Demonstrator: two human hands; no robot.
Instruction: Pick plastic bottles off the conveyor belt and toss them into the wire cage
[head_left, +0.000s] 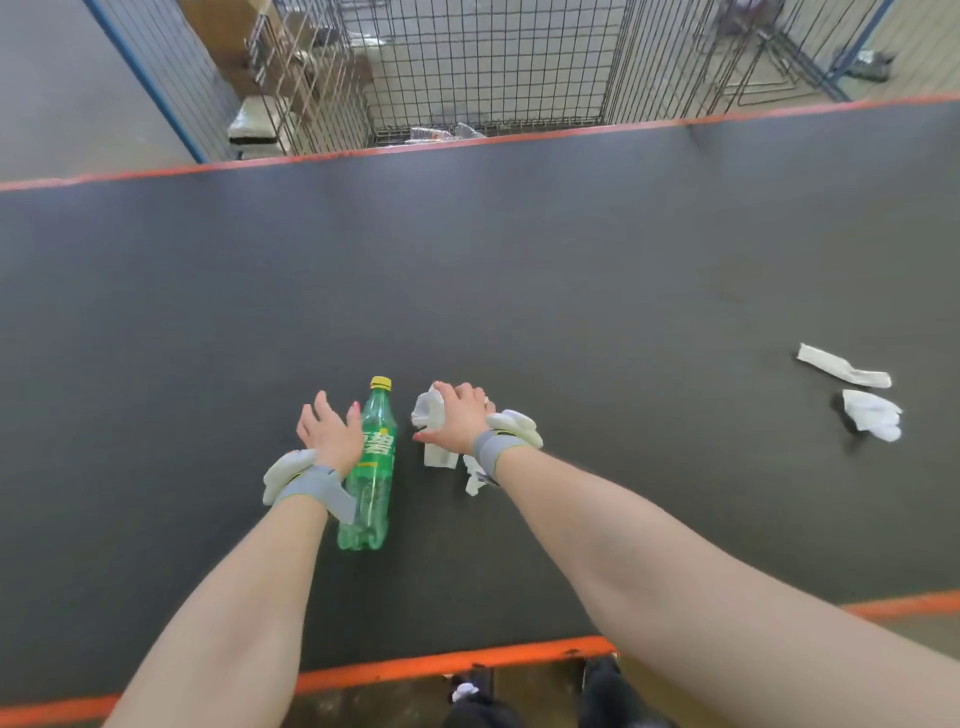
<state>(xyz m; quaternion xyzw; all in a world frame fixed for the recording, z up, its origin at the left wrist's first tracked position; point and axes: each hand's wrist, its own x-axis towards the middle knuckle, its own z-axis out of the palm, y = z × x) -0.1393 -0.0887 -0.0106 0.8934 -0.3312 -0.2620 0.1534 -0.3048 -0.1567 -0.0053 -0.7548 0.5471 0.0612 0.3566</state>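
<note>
On the dark grey conveyor belt (571, 260), a green plastic bottle with a yellow cap (371, 467) is touched by the spread left hand (330, 428); crumpled white plastic (434, 421) is gripped by the right hand (460, 415).

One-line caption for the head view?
Left hand reaches the green plastic bottle on the conveyor belt; right hand grips crumpled white plastic.

Bare forearms, no sleeves; each wrist wears a grey strap (317, 488) with a pale glove-like piece attached; painted pink nails (356, 406)
</note>
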